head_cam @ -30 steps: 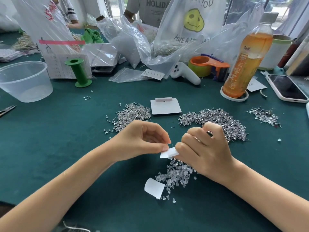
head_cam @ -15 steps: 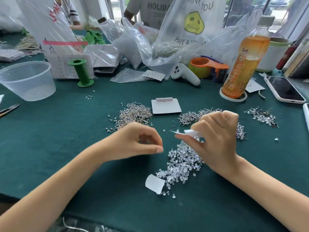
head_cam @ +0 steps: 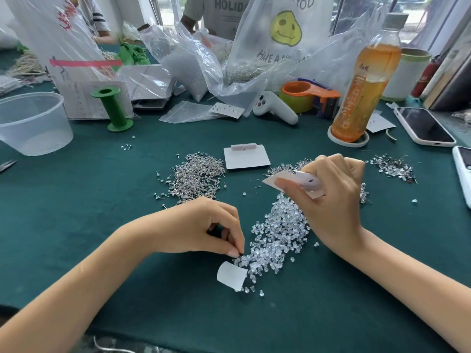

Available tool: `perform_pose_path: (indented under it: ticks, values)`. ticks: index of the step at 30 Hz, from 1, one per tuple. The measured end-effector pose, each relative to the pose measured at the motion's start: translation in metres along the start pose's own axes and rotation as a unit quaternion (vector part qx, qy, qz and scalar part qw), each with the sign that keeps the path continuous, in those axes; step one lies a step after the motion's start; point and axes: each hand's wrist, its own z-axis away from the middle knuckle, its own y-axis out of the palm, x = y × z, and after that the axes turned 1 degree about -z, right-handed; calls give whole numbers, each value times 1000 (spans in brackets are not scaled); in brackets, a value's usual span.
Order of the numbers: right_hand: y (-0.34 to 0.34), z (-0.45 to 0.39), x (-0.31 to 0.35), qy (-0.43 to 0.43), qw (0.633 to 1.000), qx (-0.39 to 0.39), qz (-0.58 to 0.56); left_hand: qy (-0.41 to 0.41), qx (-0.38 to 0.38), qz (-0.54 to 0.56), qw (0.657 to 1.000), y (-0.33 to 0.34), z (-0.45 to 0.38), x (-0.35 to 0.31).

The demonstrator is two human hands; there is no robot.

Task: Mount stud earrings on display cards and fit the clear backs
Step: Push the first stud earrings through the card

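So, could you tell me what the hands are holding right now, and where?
The right hand pinches the display card across its middle. The left hand reaches into the clear backs; a pinched back cannot be told.

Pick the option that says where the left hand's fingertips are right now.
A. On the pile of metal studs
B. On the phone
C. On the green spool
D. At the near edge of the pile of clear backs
D: the left hand has its fingertips down at the near edge of the clear backs, just above a curled white card.
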Motion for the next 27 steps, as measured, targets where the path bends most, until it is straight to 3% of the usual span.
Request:
perform_pose_path:
  ticks: [4, 8, 18, 23, 27]
  values:
    - [0, 0, 0, 5, 1000, 2, -4, 1, -10, -1, 1000, -1, -1, 1]
    - [-2, 0, -1, -11, 1000, -1, -10, 0, -86, 84, 993, -2, -6, 2]
    - [-8, 1, -4, -205, 978, 14, 33, -54, -229, 281, 931, -3, -30, 0]
    - [-12, -1, -8, -312, 947, 12, 74, -96, -195, 313, 925, -10, -50, -17]
    - [-14, -4, -10, -358, 929, 12, 94, -80, -175, 345, 919, -3, -59, -21]
